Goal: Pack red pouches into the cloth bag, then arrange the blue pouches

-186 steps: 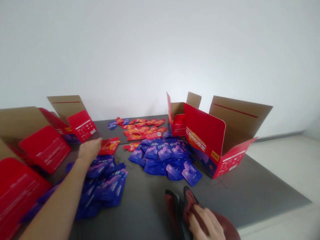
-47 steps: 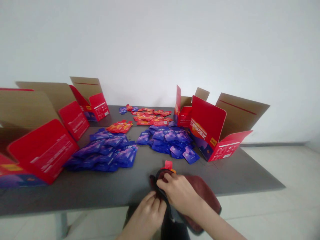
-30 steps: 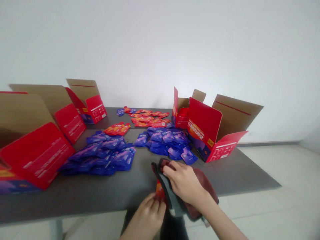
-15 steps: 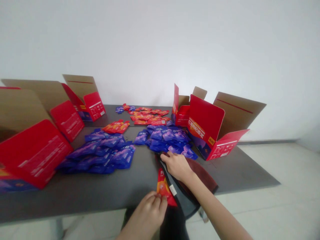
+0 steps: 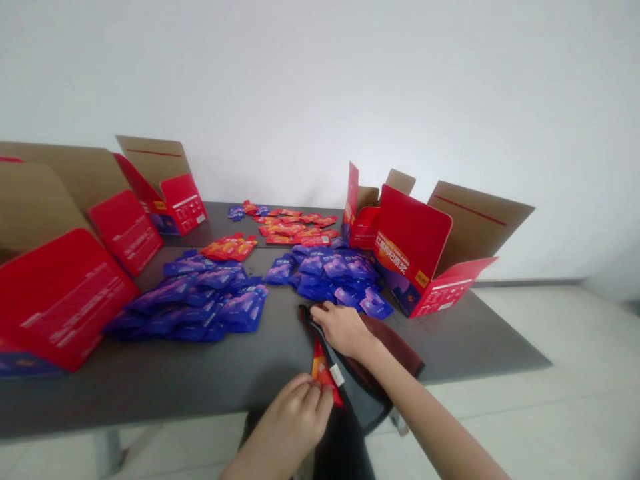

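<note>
My right hand (image 5: 343, 330) is closed on the black-bound edge of a piece of fabric (image 5: 393, 343), brown on one side and grey on the other, with a small white label. The fabric's lower part hangs over the table's front edge. Partly covered by it is a red and orange sachet (image 5: 319, 365), tilted. My left hand (image 5: 303, 407) pinches the sachet's lower end at the table edge; its fingertips are partly hidden. Just beyond my right hand lies a pile of blue sachets (image 5: 325, 267).
A second pile of blue sachets (image 5: 200, 300) lies left of centre, with red sachets (image 5: 230, 247) behind it and more red sachets (image 5: 295, 227) farther back. Open red cartons stand at the left (image 5: 65, 300) and right (image 5: 413, 247). The grey tabletop (image 5: 200, 380) ends near my left wrist.
The fabric's edge has shifted left with my right hand and covers more of the red sachet. My left hand stays at the sachet's lower end. The view has shifted slightly.
</note>
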`<state>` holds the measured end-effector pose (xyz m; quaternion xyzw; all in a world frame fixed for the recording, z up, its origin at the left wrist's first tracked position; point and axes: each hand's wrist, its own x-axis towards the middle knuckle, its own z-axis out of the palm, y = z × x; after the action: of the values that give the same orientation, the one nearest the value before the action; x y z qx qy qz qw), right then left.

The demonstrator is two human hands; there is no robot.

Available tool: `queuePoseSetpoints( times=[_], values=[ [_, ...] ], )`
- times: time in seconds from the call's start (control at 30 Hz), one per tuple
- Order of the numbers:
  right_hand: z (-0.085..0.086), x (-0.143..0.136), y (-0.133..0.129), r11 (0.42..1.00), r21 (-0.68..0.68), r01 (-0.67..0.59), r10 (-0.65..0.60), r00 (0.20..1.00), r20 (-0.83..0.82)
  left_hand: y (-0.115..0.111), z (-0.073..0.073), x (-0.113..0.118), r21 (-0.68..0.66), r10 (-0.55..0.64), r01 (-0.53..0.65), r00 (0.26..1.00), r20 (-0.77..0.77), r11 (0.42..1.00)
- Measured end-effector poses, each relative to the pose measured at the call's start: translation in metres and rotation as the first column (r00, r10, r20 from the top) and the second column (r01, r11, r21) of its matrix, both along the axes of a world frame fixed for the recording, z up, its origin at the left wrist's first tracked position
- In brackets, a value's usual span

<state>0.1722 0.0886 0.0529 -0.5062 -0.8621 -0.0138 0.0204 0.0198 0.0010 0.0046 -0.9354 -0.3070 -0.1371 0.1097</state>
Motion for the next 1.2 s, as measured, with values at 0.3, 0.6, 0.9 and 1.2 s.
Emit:
queuePoseSetpoints(
  times=[0.3, 0.6, 0.9, 1.2],
  values=[
    [0.005, 0.021, -0.043, 0.996, -0.012, -0.088, 0.084, 0.973, -0.214, -0.006, 0.008, 0.009, -0.154, 0.128, -0.128, 0.992, -0.015, 0.980],
    [-0.006, 0.020, -0.050, 0.989, 0.032, -0.142, 0.145, 0.980, -0.139, 0.001, 0.003, 0.016, 0.048, 0.064, -0.065, 0.998, 0.022, 0.997],
    [0.004, 0.015, 0.003, 0.996, 0.070, 0.059, -0.049, 0.991, -0.128, 0.002, 0.014, 0.016, -0.037, 0.093, -0.093, 0.996, -0.008, 0.995],
    [-0.002, 0.020, -0.049, 0.989, 0.000, -0.149, 0.148, 0.984, -0.098, 0.003, 0.007, 0.015, 0.119, 0.011, -0.014, 1.000, 0.030, 0.993]
  ],
)
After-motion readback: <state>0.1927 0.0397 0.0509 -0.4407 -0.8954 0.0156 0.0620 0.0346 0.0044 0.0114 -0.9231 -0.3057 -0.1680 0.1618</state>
